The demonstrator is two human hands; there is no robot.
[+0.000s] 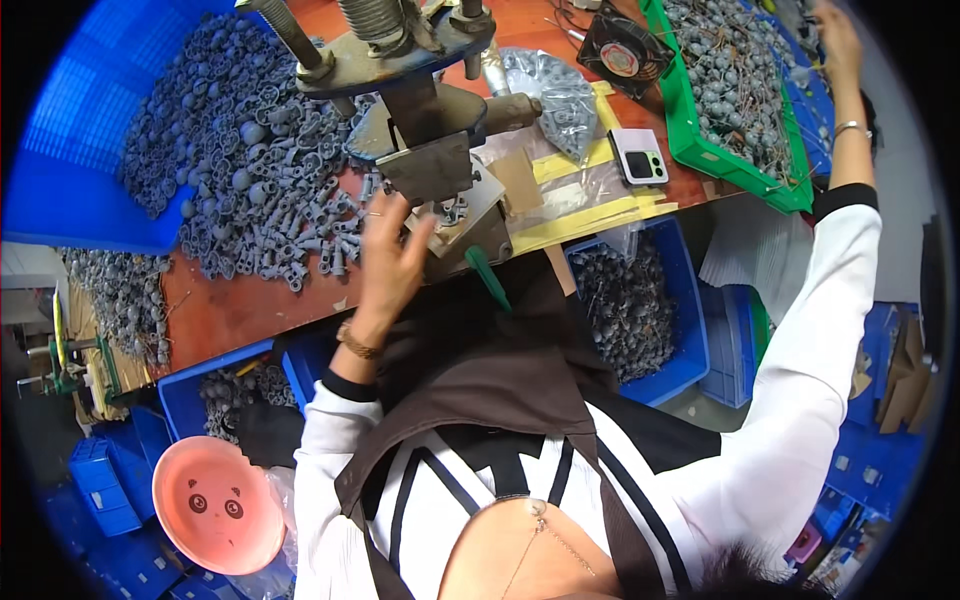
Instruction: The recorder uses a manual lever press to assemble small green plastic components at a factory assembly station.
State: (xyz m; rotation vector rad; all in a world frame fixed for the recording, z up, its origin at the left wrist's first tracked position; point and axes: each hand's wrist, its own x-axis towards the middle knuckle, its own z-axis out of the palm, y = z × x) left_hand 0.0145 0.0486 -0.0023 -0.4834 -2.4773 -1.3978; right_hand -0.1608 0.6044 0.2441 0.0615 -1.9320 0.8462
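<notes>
My left hand [392, 258] is raised at the near side of a metal press [428, 165], thumb apart from the fingers, and I see nothing held in it. Just past its fingertips, a small grey part [452, 212] sits on the metal fixture [475, 205] under the press block. Stretched far out to the upper right, my right hand [840, 45] is beyond the green tray [700, 152] of grey pieces with thin stems. Its fingers are small and cut by the picture's rim, so their grip is unclear. A heap of grey plastic parts [285, 160] lies left of the press.
A blue bin [90, 205] lies tipped at the heap's left. A small fan [625, 50], a clear bag [550, 90] and a phone [638, 157] are on the red table [225, 310]. Below its edge stand a blue crate [690, 335] of dark parts and a pink basin [215, 540].
</notes>
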